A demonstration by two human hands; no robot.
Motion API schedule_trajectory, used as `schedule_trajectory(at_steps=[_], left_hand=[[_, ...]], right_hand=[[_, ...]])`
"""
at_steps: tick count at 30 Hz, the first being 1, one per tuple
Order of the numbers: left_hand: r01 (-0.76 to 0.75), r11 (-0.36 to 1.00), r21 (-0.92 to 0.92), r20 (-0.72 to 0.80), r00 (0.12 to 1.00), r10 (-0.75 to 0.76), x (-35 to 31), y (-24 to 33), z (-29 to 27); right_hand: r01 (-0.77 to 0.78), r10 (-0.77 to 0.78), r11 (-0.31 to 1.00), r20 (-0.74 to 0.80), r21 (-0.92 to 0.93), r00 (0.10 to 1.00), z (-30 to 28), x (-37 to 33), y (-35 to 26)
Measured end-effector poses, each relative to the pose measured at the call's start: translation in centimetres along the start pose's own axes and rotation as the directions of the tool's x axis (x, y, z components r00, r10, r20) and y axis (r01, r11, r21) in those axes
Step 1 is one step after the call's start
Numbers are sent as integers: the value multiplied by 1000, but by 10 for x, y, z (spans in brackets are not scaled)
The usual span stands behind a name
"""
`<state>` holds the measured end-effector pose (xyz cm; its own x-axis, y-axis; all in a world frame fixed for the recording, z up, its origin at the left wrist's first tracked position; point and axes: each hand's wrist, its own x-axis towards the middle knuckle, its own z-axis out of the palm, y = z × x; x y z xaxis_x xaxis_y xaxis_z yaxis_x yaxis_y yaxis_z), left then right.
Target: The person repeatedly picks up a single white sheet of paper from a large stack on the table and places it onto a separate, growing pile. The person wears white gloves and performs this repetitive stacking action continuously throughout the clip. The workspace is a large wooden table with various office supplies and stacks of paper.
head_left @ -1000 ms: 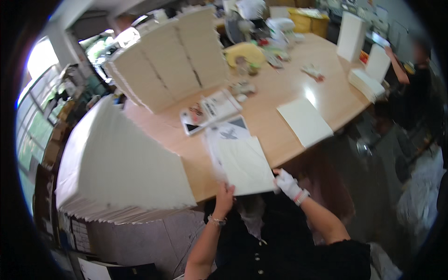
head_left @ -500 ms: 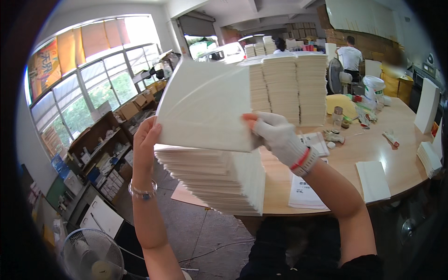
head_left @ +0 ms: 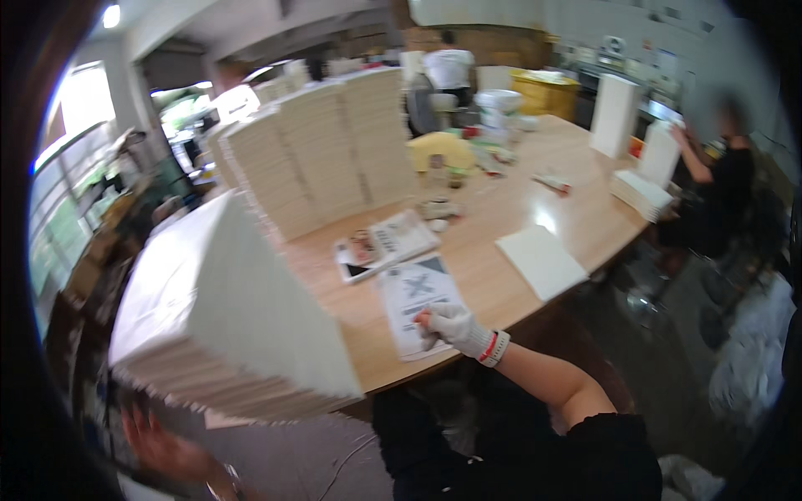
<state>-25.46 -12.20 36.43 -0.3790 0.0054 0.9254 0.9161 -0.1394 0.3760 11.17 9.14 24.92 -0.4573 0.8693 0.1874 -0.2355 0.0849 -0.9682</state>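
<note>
My left hand (head_left: 163, 442) is bare, with a bracelet at the wrist. Its fingers are spread, close to the lower left corner of a tall stack of white sheets (head_left: 259, 309), and nothing is in them. My right hand (head_left: 455, 327) wears a white knit glove with bare fingertips and a red-and-white band at the wrist. Its fingers are curled together over a printed paper (head_left: 418, 292) near the table's front edge. Something small and greyish seems to be in that grip, but blur hides its kind.
Taller white stacks (head_left: 326, 154) stand behind on the wooden table (head_left: 493, 209). A flat white sheet (head_left: 543, 261), a newspaper-like print (head_left: 393, 240), a glass jar (head_left: 436, 171) and a white bucket (head_left: 499, 108) are also there. A person in black (head_left: 725, 184) sits at the right, handling white boards.
The white sheet between my hands has left them. My left hand has dropped low beside the stack and spread its fingers; my right has moved down over the paper. The view has swung right.
</note>
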Motion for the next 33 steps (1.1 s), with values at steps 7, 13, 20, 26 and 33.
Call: schedule_trajectory(at_steps=[7,13,20,26,33], left_hand=[[63,913,-403,772,559,302,-182,28,53],[469,849,-245,968,173,184,-244,73,142],[438,864,-248,965,30,261,-277,100,199],[433,873,-225,972,35,233,-300,94,222],[330,910,-251,965,17,260,-300,95,220]], right_hand=[[214,163,958,-976,191,142,-254,-105,130],[363,419,800,-878,478,234,-279,-88,100],[336,421,764,-820,551,388,-304,-102,98],[-77,349,937,-925,341,151,-299,-88,81],[-154,343,939,-878,308,335,-338,-117,94]])
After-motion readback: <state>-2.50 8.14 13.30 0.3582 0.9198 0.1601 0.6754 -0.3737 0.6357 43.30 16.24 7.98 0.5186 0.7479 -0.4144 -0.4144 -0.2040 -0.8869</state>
